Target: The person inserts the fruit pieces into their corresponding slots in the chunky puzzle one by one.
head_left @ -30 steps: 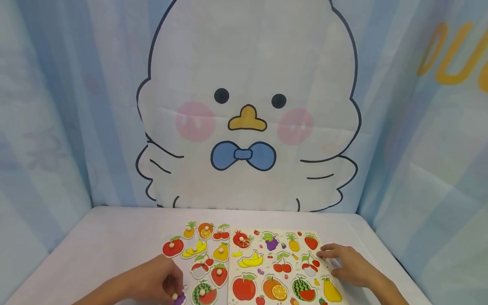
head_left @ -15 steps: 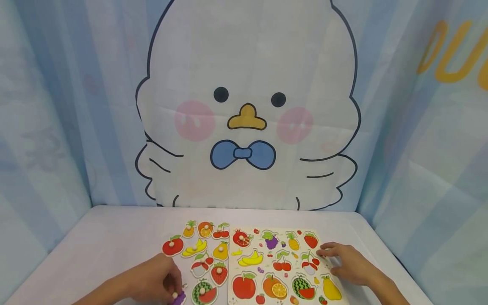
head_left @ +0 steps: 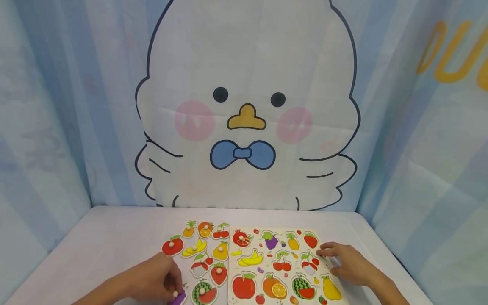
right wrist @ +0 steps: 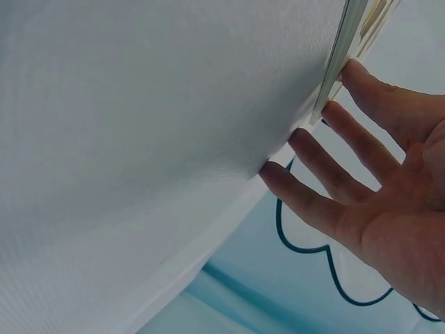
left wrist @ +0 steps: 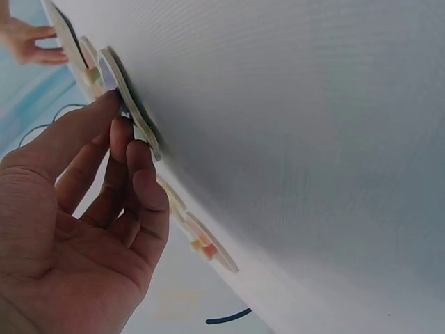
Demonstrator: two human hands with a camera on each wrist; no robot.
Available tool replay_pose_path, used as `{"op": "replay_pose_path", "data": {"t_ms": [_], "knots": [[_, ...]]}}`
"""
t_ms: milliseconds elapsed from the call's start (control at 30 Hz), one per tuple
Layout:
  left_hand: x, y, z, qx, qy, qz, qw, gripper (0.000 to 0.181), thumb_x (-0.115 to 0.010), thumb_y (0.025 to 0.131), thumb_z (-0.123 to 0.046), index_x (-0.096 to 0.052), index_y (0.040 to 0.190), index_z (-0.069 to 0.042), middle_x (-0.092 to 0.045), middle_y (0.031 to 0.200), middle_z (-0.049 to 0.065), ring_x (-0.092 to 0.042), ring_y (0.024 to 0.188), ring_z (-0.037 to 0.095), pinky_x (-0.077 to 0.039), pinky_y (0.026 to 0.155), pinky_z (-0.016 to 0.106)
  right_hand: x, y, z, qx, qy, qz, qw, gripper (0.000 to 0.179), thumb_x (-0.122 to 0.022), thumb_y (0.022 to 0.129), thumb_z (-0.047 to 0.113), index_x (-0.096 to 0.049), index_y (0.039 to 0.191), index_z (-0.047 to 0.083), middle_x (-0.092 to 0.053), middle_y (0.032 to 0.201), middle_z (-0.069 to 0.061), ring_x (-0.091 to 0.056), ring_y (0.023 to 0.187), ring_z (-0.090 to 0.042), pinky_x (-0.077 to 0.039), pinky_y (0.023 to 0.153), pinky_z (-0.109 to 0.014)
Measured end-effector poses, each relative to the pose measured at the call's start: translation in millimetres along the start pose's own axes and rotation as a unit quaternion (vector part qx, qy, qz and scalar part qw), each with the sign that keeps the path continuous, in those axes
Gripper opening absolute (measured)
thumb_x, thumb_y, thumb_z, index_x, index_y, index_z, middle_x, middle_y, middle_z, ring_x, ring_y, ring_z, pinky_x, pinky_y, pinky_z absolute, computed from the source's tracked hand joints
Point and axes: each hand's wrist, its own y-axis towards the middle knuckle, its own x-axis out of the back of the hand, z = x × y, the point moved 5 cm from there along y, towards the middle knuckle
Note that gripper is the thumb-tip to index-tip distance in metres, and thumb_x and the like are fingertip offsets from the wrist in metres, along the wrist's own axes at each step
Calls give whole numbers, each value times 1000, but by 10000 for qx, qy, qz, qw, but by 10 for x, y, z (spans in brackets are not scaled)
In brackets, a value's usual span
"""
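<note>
At the lower left of the head view, my left hand [head_left: 156,277] pinches a purple grape puzzle piece [head_left: 180,298] between thumb and fingers, near its small knob. From the left wrist view, the grape piece [left wrist: 142,125] appears edge-on, close to the white tabletop. My right hand [head_left: 350,264] rests at the right edge of a cream fruit puzzle board [head_left: 233,267], fingers extended and spread. Its thumb and index finger touch the board's edge in the right wrist view. A pomegranate piece [head_left: 241,240] with a knob sits in the board's far left corner.
Left of the board lie several knobbed fruit pieces, among them a watermelon [head_left: 204,293], a strawberry [head_left: 219,274], a pear [head_left: 220,251], a banana [head_left: 194,249] and an apple [head_left: 173,246]. A curtain with a cartoon bird [head_left: 248,182] stands behind the white table [head_left: 114,237].
Slightly more of the purple grape piece shows beside my left fingers, while that hand stays almost in place. My right hand has not visibly moved.
</note>
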Motion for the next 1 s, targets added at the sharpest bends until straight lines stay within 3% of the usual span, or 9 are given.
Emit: {"op": "replay_pose_path", "data": {"t_ms": [333, 1000], "knots": [[56, 52, -85, -343, 59, 28, 9994, 11, -84, 85, -10, -80, 84, -20, -66, 73, -7, -59, 66, 9, -49, 63, 20, -4, 3, -5, -70, -9, -25, 10000, 48, -84, 81, 1, -76, 126, 17, -64, 140, -9, -54, 130, -43, -42, 107, -70], [38, 321, -350, -889, 167, -33, 9959, 12, -84, 84, -10, -80, 85, -22, -67, 75, -12, -56, 67, 2, -49, 63, 18, -17, -4, -8, -69, 6, -31, 10000, 48, -83, 81, 1, -76, 126, 17, -65, 139, -9, -55, 130, -41, -44, 107, -67]]}}
